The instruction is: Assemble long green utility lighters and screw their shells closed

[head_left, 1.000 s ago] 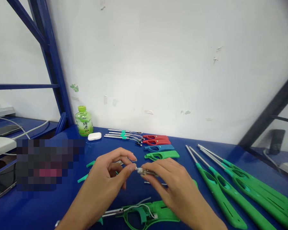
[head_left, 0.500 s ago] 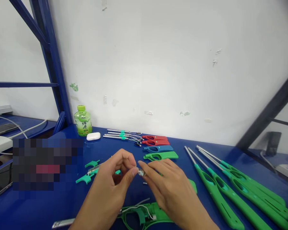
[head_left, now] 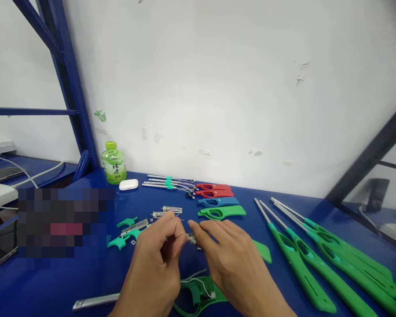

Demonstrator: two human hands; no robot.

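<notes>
In the middle of the view, my right hand [head_left: 234, 259] is closed around a small clear-and-metal part [head_left: 192, 239], mostly covered by its fingers. The fingers of my left hand [head_left: 158, 259] are pinched at the exposed end of that part; whatever lies between the fingertips is too small to make out. Below both hands lies an opened green lighter shell [head_left: 221, 296] with white wires inside, and a metal tube [head_left: 95, 302] extends to its left. Left of the hands are teal triggers [head_left: 119, 243] and clear lighter tanks [head_left: 135, 227].
Green long-nosed lighters [head_left: 312, 268] lie at right. Red shells [head_left: 214, 193], a blue shell [head_left: 222, 202] and a green shell [head_left: 231, 212] lie behind the hands, beside wired metal tubes [head_left: 158, 185]. A tea bottle [head_left: 114, 167] and white case [head_left: 128, 185] stand near the wall.
My left hand has rotated and its fingers have curled in tighter beside the small part. More clear tanks now show behind it. My right hand keeps its grip almost in place.
</notes>
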